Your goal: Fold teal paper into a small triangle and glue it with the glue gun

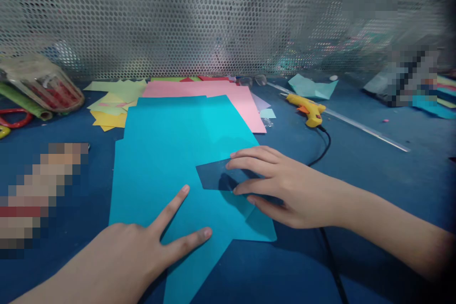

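Bright blue paper sheets (160,137) lie overlapping in the middle of the table, with angular cut edges at the near side. My left hand (142,247) rests on their near left part, index finger and thumb spread and the other fingers mostly hidden. From the right, my right hand (281,185) reaches over the sheets, its fingers stretched out and apart. Those fingertips are at a dark blue angular patch (212,176) among the sheets. Whether it is a loose piece or the table showing through a gap, I cannot tell. Neither hand visibly grips anything.
Pink paper (192,89) lies behind the blue sheets, beside yellow and green scraps (114,104). A yellow glue gun (308,109) with a black cord and a clear stick (366,128) lie right. A jar (46,83) and red-handled scissors (16,118) are left. Perforated metal (178,19) stands behind.
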The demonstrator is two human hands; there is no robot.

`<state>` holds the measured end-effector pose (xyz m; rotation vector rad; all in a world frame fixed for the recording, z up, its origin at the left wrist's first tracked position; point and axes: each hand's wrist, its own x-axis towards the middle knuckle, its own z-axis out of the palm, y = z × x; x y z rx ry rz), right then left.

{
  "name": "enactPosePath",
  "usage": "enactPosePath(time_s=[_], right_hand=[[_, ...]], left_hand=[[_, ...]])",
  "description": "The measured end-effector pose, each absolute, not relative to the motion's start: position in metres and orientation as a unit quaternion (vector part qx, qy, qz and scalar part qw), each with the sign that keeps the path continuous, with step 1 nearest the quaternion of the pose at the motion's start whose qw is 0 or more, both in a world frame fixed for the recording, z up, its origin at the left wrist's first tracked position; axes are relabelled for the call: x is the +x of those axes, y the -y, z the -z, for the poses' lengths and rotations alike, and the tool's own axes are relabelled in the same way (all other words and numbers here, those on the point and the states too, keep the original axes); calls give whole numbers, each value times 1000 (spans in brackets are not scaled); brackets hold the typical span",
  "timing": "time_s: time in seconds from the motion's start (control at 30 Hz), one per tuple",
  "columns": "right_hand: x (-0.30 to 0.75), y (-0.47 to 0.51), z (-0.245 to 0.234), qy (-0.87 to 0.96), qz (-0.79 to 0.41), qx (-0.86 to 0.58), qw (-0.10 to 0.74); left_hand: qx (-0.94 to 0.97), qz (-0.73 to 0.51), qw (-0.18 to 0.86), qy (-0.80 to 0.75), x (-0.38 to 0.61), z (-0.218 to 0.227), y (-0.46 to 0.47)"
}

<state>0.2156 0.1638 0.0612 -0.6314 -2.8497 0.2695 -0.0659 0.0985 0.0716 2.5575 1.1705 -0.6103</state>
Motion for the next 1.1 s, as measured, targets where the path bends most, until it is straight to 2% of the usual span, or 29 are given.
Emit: enactPosePath(time_s=[0.67,0.8,0.93,1.1], right_hand=[[224,-169,-65,978,-71,-157,119],[206,-152,-48,975,21,-104,193],[180,-128,-31,958,12,-32,284],[172,-126,-29,958,5,-130,256]], left_hand=[[883,188,128,-412,-72,-65,-94],[866,175,142,-445,-73,-61,-94],[853,192,134,-466,-74,-56,-92],[868,147,159,-447,-83,-56,-86]])
